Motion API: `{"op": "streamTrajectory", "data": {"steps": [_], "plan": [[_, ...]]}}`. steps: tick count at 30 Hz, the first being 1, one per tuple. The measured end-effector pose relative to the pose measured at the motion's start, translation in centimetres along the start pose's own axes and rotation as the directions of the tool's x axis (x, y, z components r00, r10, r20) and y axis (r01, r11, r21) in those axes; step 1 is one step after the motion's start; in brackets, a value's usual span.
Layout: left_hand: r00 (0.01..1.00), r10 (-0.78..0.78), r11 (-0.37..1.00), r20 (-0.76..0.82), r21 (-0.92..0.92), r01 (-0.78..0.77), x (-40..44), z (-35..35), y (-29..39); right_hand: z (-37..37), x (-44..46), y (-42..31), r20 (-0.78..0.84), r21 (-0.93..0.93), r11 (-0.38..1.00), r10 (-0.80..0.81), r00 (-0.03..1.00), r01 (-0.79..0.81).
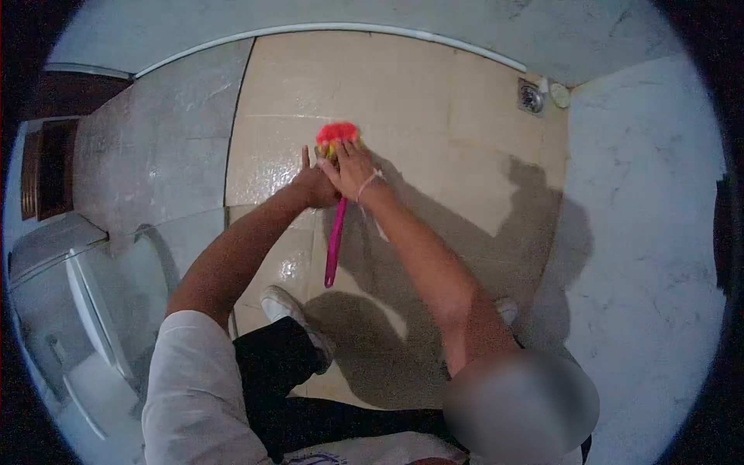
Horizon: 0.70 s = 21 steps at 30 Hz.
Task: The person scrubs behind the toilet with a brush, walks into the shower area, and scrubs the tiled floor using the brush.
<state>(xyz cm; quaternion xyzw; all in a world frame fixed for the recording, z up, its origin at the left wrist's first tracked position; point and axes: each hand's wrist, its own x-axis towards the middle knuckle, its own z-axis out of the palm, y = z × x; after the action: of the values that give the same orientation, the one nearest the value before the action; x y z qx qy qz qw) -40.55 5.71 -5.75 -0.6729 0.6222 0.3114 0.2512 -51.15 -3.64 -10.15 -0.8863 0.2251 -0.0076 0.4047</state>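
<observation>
A scrub brush with a long magenta handle [335, 244] and a bright red-pink head [338, 132] is down on the beige tiled floor, its handle pointing back toward me. My left hand [314, 184] grips the brush where the handle meets the head, with one finger sticking up. Over the head's near side presses my right hand [354, 169], its fingers reaching onto a yellowish part; a pale band circles that wrist. The two hands touch, and part of the brush is hidden beneath them.
Wet, shiny floor tiles [271, 174] lie left of the brush. A square metal drain [531, 97] is at the far right corner, beside a pale round object [559, 95]. A glass panel [178, 263] stands at left; my white shoe [283, 306] is below.
</observation>
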Motion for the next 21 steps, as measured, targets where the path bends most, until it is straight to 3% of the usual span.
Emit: {"op": "streamTrajectory", "data": {"steps": [1,2,4,5,6,9,10,11,12,14,16,19,21], "plan": [[0.993,0.075,0.997,0.093,-0.035,-0.072,-0.6,0.1,1.3,0.6,-2.5,0.0,-0.071,0.017,0.999,0.033,0.997,-0.032],[0.993,0.112,0.992,-0.038,-0.049,-0.113,-0.9,2.6,3.1,1.3,-5.3,-0.1,-0.142,0.037,0.997,0.065,0.988,-0.061],[0.966,0.213,0.975,-0.145,-0.035,-0.22,-1.9,7.2,8.0,2.8,-12.9,0.3,-0.219,0.014,0.995,0.097,0.971,-0.096],[0.889,0.321,0.945,-0.326,0.174,-0.277,-2.0,11.7,10.5,3.5,-17.3,0.6,-0.203,0.002,0.991,0.133,0.97,-0.136],[0.935,0.336,0.942,-0.113,0.027,-0.335,-4.1,9.2,14.1,4.0,-21.6,1.1,-0.184,-0.008,0.985,0.169,0.968,-0.174],[0.918,0.347,0.932,-0.191,-0.042,-0.36,-4.1,11.4,22.5,1.9,-29.9,4.9,-0.082,-0.145,0.976,0.153,0.985,-0.164],[0.825,0.369,0.914,-0.429,0.007,-0.405,-3.7,10.8,24.1,0.8,-31.1,6.4,-0.053,-0.144,0.971,0.184,0.982,-0.189],[0.757,0.374,0.904,-0.536,0.028,-0.426,-2.6,10.3,25.6,0.0,-32.1,7.5,-0.018,-0.141,0.966,0.215,0.976,-0.216],[0.678,0.373,0.895,-0.634,0.054,-0.442,-1.5,9.8,27.0,-1.8,-31.7,8.0,-0.062,-0.112,0.972,0.199,0.978,-0.205],[0.766,0.261,0.938,-0.588,-0.034,-0.345,3.6,8.0,27.9,-5.4,-28.4,10.7,-0.113,-0.112,0.978,0.164,0.98,-0.177],[0.81,0.241,0.903,-0.535,-0.182,-0.389,5.8,2.0,25.7,-8.2,-23.8,13.2,-0.113,-0.132,0.973,0.174,0.978,-0.188],[0.754,0.186,0.931,-0.63,-0.131,-0.34,10.7,-1.0,23.0,-12.2,-17.5,14.4,-0.116,-0.117,0.972,0.189,0.975,-0.202],[0.881,0.259,0.96,-0.396,0.002,-0.281,10.2,-4.6,21.1,-12.3,-16.6,14.6,-0.132,-0.113,0.976,0.169,0.977,-0.184]]}}
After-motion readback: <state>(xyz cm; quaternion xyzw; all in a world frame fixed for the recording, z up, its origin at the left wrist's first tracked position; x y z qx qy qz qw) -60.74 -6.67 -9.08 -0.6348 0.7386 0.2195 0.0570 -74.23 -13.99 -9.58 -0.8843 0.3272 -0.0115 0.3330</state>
